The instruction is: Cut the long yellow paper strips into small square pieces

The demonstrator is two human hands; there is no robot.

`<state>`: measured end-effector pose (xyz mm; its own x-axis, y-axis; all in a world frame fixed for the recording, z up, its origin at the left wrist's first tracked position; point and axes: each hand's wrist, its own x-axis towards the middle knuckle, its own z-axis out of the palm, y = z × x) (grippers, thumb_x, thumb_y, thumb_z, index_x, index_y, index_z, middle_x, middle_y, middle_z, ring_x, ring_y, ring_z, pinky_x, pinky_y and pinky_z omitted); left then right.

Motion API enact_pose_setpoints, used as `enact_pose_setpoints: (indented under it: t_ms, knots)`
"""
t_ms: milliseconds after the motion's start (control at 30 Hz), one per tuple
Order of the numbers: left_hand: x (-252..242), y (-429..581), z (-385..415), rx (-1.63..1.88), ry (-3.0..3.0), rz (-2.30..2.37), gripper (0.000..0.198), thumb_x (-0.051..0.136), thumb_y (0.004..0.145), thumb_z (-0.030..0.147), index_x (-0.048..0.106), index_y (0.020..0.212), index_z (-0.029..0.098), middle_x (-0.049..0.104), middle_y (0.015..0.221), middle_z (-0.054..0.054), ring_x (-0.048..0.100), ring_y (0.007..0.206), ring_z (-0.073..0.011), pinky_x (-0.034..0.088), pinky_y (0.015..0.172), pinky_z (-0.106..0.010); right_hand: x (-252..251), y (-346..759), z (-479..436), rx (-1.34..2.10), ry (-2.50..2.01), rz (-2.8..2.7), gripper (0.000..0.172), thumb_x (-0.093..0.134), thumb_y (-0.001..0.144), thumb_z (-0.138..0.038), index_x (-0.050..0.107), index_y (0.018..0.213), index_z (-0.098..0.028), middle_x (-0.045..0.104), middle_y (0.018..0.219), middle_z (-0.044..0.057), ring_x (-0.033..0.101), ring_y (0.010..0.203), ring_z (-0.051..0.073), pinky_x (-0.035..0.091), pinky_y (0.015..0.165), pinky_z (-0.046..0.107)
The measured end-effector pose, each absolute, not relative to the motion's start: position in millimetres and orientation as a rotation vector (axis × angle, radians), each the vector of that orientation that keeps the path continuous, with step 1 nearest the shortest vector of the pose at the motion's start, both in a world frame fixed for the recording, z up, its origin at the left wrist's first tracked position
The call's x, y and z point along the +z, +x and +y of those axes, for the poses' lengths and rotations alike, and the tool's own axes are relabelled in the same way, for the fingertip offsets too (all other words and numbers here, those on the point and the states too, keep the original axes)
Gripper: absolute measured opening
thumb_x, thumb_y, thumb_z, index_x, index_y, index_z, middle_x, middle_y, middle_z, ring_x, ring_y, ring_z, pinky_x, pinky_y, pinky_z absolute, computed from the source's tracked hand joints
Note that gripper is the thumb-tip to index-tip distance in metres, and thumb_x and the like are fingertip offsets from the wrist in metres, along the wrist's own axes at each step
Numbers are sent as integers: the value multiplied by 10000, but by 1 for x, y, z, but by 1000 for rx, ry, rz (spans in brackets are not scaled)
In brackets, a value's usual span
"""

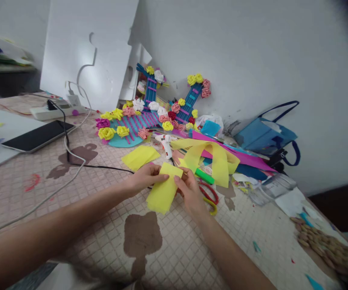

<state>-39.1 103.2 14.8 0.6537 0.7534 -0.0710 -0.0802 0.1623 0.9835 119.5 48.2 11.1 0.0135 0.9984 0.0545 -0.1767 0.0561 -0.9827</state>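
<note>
Both my hands hold one folded piece of yellow crepe paper (162,191) just above the table. My left hand (145,178) pinches its upper left edge, fingers closed on it. My right hand (189,189) grips its right edge between thumb and fingers. More yellow paper lies close by: a flat folded piece (140,156) behind my left hand and a long looped strip (213,155) behind my right hand. Red-and-yellow-handled scissors (209,197) lie just right of my right hand, beside a green marker (204,176).
A white glue gun (165,143) with a black cord lies behind the paper. A blue craft model covered in paper roses (149,117) stands at the back. A tablet (36,136), a power strip (53,111), a blue bag (266,137) and paper scraps surround the table.
</note>
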Motion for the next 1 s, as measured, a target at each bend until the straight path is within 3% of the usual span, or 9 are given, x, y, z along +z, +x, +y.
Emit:
enact_pose_setpoints:
  t_ms: [100,267,500,700,1000]
  knots:
    - [17,-41,103,696,1252,671,256,666,714,356,575,815,139,639,755,-10,590,659,-116,443,598,-225,11,115,45,1389,-1081,-1105,288,640,749,-365,547,980,-219,610,832,16,525,614,115,403,482,208]
    - [19,-41,103,679,1256,717,305,678,692,385,554,811,133,629,752,-16,587,657,-128,445,589,-240,3,117,47,1399,-1125,-1101,261,674,717,-353,609,916,-197,617,745,5,503,562,107,409,510,235]
    - [15,-44,105,521,1459,788,376,640,696,460,610,834,111,636,740,-44,599,688,-168,427,544,-238,3,125,53,1304,-1135,-1032,242,679,690,-386,592,816,-198,605,704,-16,482,535,101,363,458,221]
    - [14,-43,107,594,1445,739,362,621,721,440,612,876,113,629,739,-39,567,634,-132,397,512,-218,6,123,49,1441,-1199,-1165,277,651,713,-417,605,873,-195,590,674,-18,500,516,97,352,400,202]
    - [13,-42,108,633,1392,717,359,646,710,428,589,883,119,603,761,-23,533,619,-101,394,510,-200,2,126,51,1420,-1177,-1220,244,664,694,-384,585,811,-184,541,590,-42,453,443,74,344,397,207]
